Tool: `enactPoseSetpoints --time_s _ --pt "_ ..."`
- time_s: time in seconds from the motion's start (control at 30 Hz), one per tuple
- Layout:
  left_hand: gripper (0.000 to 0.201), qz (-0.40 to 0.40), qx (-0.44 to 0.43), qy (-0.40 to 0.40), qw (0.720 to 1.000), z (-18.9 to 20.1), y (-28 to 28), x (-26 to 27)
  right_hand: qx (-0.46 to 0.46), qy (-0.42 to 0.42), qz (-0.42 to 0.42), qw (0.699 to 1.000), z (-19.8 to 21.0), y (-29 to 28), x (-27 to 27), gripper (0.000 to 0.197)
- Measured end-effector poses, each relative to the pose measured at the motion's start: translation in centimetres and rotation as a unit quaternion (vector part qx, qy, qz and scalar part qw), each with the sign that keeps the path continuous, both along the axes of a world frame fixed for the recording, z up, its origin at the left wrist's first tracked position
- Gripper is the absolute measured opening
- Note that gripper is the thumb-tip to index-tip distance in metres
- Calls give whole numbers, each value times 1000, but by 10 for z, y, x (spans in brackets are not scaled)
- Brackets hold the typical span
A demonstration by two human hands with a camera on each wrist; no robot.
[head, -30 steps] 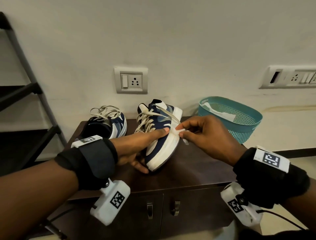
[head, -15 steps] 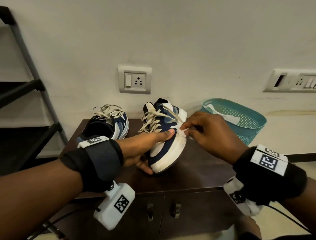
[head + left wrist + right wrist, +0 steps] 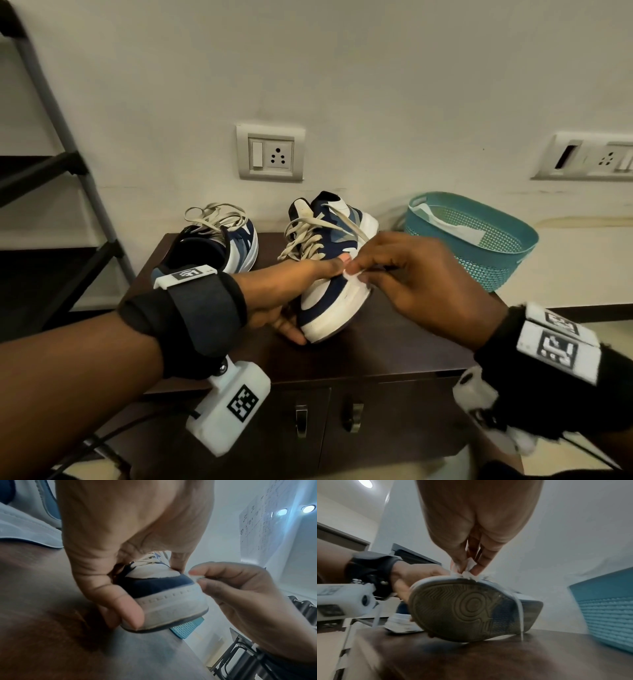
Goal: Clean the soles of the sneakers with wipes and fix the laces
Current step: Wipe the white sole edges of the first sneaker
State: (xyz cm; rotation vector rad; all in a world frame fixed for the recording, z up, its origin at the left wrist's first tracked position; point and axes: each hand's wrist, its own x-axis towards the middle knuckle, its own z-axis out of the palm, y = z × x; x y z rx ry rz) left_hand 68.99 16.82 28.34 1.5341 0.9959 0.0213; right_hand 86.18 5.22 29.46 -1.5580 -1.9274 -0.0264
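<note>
A navy and white sneaker [image 3: 330,294] lies tilted on the dark cabinet top [image 3: 394,346], toe toward me, its grey sole [image 3: 467,609] turned right. My left hand [image 3: 291,291] grips its toe, thumb on top and fingers under the sole edge [image 3: 130,615]. My right hand [image 3: 404,270] pinches a small white wipe [image 3: 352,274] against the white midsole rim [image 3: 178,599]; the wipe [image 3: 467,568] is bunched between thumb and fingers. Its beige laces [image 3: 308,236] are loose. The second sneaker [image 3: 222,246] stands at the back left, laces untied.
A teal mesh basket [image 3: 479,246] with a used wipe inside stands at the right by the wall. A dark step ladder [image 3: 51,164] is at the left. Wall sockets [image 3: 270,154] sit above the cabinet, which has two door handles [image 3: 325,414] below.
My right hand has slid the wipe along the midsole toward the toe, nearer my left thumb. The left hand keeps the same grip on the sneaker.
</note>
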Motion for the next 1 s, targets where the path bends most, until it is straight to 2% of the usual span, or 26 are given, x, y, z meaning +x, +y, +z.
enactPoseSetpoints --time_s 0.17,0.23,0.33,0.4,0.5,0.6,0.67,0.8,0.87,0.93,1.0 --pt "63 -22 -9 -15 1000 -3 4 -3 -8 -111 129 985 -7 -17 -38 19" --pt "63 -23 -10 -14 1000 -3 4 -2 -3 -102 119 988 -6 -15 -30 19" --pt "58 -13 -8 -10 1000 -1 1 0 15 -62 47 997 0 -10 -11 21" --pt "58 -17 -6 -12 1000 -1 1 1 16 -59 30 998 1 -10 -9 20" --pt "63 -24 -15 -13 999 -2 4 1 3 -99 88 991 -5 -16 -30 23" --pt "64 -13 -41 -18 999 -1 5 2 -31 -164 164 972 -12 -18 -46 33" --pt "64 -19 -36 -13 999 -2 7 3 -21 -171 161 972 -9 -17 -40 30" --pt "60 -20 -25 -6 999 -1 7 0 26 -100 60 993 -1 -11 -8 23" --pt "59 -12 -25 -9 1000 0 5 1 29 -66 38 997 -1 -12 -2 22" --pt "62 -16 -17 -4 1000 -1 5 1 26 -77 67 994 -4 -16 -12 23" --pt "65 -28 -16 -1 999 -3 7 1 1 -116 133 984 -9 -21 -28 24"
